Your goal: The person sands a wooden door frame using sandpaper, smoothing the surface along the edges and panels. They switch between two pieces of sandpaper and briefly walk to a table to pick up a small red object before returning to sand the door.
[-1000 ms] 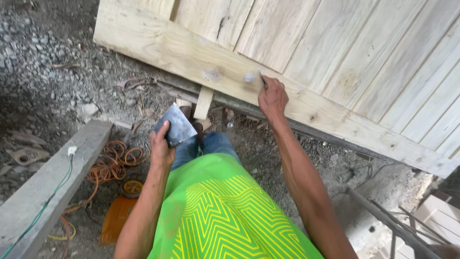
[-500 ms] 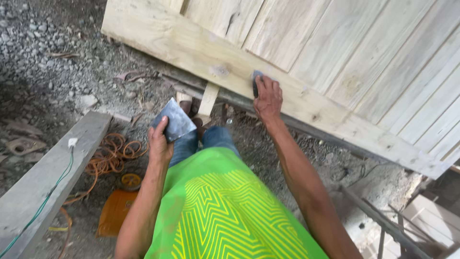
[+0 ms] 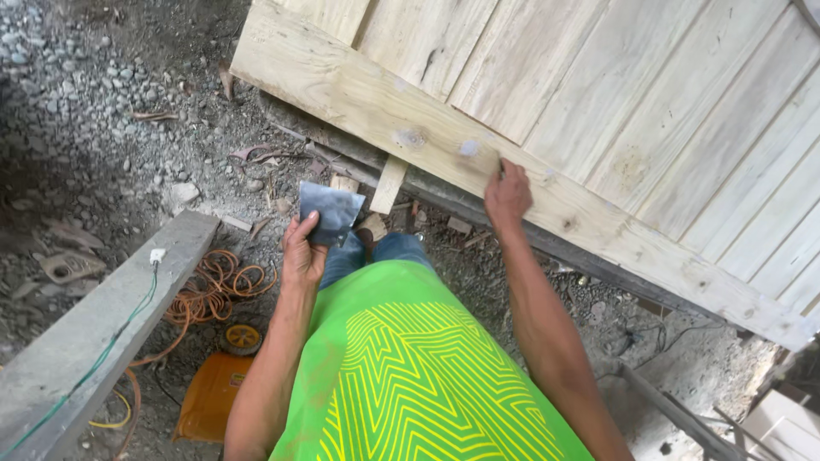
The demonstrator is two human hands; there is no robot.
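Observation:
My left hand [image 3: 303,249] holds a flat grey metal scraper plate [image 3: 330,211] level in front of my waist. My right hand [image 3: 507,196] rests against the lower cross rail [image 3: 359,85] of a pale wooden plank door and grips a small dark tool, mostly hidden by the fingers. Two grey filler patches [image 3: 468,147] show on the rail just left of that hand. I wear a bright green patterned shirt.
Gravel ground lies to the left. A grey concrete beam [image 3: 94,324] with a green wire runs along the bottom left. An orange cable coil [image 3: 218,286] and an orange power tool [image 3: 209,397] lie beside it. Wood offcuts [image 3: 389,183] lie under the door. Metal bars cross the bottom right.
My right hand has slid a little along the rail, uncovering a filler patch. My left hand has kept the plate in about the same place. The view has shifted slightly.

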